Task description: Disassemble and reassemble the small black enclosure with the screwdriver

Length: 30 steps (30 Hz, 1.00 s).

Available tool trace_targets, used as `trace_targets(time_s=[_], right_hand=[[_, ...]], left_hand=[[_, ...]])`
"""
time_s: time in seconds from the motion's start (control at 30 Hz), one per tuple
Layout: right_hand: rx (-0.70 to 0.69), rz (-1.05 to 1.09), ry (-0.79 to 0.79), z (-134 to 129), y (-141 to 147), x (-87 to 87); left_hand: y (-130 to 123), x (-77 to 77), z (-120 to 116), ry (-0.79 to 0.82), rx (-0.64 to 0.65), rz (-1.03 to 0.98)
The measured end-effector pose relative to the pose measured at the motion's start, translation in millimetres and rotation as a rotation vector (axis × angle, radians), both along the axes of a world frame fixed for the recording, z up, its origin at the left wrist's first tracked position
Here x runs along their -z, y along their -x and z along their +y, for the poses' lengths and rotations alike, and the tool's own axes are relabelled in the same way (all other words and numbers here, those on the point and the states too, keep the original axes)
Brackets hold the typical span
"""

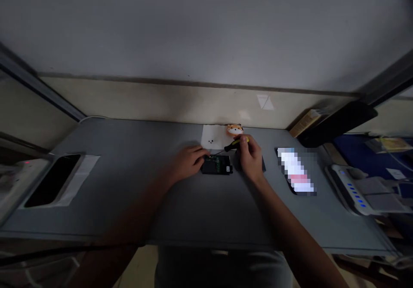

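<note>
A small black device with an exposed green circuit board (217, 165) lies flat on the grey table in front of me. My left hand (190, 162) grips its left end, fingertips at the upper left corner and thumb low on the side. In my right hand (250, 157) is a black-and-yellow screwdriver (230, 145), held at a slant. Its thin shaft points left, with the tip at the board's upper left part, close to my left fingertips. Behind the device, several tiny dark screws (211, 141) rest on a white sheet of paper (214, 134).
An orange-and-white animal-faced object (235, 129) sits by the paper. A dark flat piece (263, 164) shows beside my right hand. To the right are a lit phone (296, 171) and a charging dock (351, 191). A dark-screened phone (54, 180) lies at left on paper.
</note>
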State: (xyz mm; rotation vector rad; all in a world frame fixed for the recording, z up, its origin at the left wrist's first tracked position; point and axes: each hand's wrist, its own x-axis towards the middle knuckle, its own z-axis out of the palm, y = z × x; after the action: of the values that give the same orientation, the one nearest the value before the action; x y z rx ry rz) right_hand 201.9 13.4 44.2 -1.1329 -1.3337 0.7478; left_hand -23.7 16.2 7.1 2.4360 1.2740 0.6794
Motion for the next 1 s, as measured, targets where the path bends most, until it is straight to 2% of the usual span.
trace_targets(time_s=[0.5, 0.63, 0.87, 0.93, 1.0], right_hand=[[-0.042, -0.145, -0.043, -10, 9, -5.3], [-0.082, -0.209, -0.086, 0, 18, -13.2], [-0.329, -0.421, -0.119, 27, 34, -39.1], [-0.347, -0.428, -0.127, 29, 35, -39.9], [-0.304, -0.399, -0.125, 29, 35, -34.8]], left_hand=[[-4, -1.7, -2, -0.017, -0.02, 0.005], [-6, -4.0, -2, -0.002, -0.013, 0.019], [-6, -5.6, -2, -0.004, -0.008, 0.047], [-5, -4.4, -1, -0.011, 0.009, 0.06], [-5, -3.1, -1, -0.009, 0.018, 0.074]])
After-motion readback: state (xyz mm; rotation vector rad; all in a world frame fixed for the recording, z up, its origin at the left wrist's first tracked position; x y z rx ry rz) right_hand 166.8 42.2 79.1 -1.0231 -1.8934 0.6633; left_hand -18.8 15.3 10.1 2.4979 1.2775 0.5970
